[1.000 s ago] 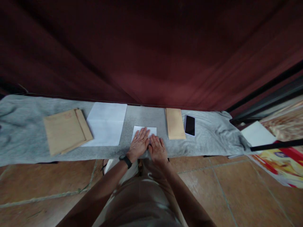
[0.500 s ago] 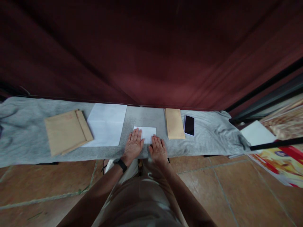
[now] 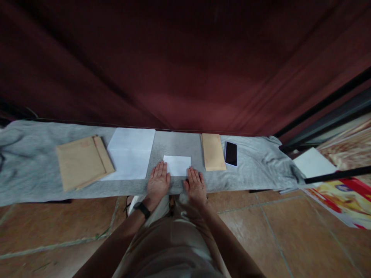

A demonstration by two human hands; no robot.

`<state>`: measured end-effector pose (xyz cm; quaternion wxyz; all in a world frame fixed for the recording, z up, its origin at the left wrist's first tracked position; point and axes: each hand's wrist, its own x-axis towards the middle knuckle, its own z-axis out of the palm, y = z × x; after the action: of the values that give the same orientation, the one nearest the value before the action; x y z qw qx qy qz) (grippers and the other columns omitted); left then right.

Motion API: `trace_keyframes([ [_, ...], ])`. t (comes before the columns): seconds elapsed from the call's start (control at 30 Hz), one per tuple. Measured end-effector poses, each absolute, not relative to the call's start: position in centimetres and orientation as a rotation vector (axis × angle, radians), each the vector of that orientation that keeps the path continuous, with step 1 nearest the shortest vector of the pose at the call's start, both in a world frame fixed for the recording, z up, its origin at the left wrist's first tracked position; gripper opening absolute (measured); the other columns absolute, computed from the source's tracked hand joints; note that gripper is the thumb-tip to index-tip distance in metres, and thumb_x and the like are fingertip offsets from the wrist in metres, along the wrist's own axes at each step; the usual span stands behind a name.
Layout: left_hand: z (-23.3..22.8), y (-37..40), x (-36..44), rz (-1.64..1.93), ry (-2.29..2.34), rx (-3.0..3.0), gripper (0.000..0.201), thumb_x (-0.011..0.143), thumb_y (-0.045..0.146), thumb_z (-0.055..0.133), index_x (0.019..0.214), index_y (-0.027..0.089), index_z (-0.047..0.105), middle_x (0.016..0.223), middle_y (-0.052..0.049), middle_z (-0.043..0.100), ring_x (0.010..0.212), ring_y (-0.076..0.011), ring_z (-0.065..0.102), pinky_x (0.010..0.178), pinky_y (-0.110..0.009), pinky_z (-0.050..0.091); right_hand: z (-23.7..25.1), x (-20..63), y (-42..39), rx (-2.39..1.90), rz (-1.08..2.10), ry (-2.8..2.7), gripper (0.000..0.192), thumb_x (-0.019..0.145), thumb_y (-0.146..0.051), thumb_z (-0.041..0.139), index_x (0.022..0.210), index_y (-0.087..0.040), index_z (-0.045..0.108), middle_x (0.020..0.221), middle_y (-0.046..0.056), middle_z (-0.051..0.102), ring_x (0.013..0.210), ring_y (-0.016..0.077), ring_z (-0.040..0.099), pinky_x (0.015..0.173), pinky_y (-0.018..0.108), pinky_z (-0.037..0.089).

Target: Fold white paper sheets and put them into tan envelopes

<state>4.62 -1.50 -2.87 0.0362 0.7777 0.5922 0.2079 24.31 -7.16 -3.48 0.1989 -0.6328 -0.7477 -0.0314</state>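
Scanning dark red backdrop: fills approx. top half of my head-cam view; no chg. I can spot.
Grey cloth: runs L to R along the foot of it, more wrinkled toward both ends.
Brown envelopes: piled at L, lapping over part of the white sheet.
White sheet: flat, w/ a faint crease across; just R of the pile, partly under it.
Slim brown envelopes: R of ctr., well apart from the pile, nr. the phone.
Left hand: has slid L since a sec. ago, off the paper's face; fingers flat, tips at its L edge, grasping nothing.
Right hand: abt. where it was, palm down, tips at the paper's lower R corner; nothing held.
Small white paper: flat on the cloth, btwn. both hands' fingertips; far more of its face shows now, so I judge the pressing has eased off. Can't tell no. of layers.
Phone: dark screen up, R of the slim ones, untouched.
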Motion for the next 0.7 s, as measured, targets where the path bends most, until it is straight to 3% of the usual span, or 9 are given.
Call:
trace_keyframes([
  [0.5,-2.0,-0.7,3.9,0.634,1.806,2.216,0.046,0.096,0.029,0.043,0.135,0.014,0.063,0.140,-0.015,0.064,0.131,-0.0297,0.058,0.113,-0.045,0.046,-4.1,24.6,-7.5,-1.777,-0.076,-2.068,0.056,0.108,-0.035,0.041,0.157,-0.010,0.038,0.158,0.015,0.046,0.147,0.0289,0.042,0.122,0.050,0.027],
  [0.7,-1.8,0.9,3.6,0.759,1.783,1.915,0.046,0.089,0.033,0.056,0.131,0.016,0.064,0.120,-0.013,0.071,0.104,-0.0274,0.069,0.099,-0.045,0.055,-4.2,24.6,-7.5,-1.767,-0.083,-2.064,0.055,0.107,-0.034,0.041,0.157,-0.010,0.037,0.158,0.016,0.047,0.147,0.0284,0.041,0.122,0.050,0.027],
])
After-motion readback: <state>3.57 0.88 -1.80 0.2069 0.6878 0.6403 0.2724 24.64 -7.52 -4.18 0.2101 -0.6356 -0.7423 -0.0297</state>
